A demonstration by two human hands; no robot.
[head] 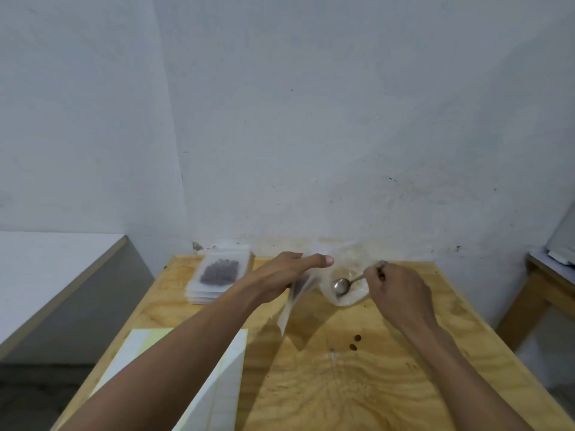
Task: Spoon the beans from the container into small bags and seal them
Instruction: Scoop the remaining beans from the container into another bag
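My right hand [396, 292] is closed around the handle of a metal spoon [341, 285], whose bowl dips into a clear plastic container [351, 298] near the table's far edge. The container looks almost empty. My left hand [289, 272] holds a small clear bag [292, 306] just left of the container; the bag hangs down and is blurred. A stack of filled, flat bags [217, 275] with dark beans lies at the far left of the table. Two loose beans [355, 342] lie on the wood in front of the container.
The wooden table [342, 384] stands against a white wall. A white and pale yellow sheet [227, 384] lies at the near left under my left forearm. A white surface [46, 275] stands to the left and another wooden table [541, 284] to the right.
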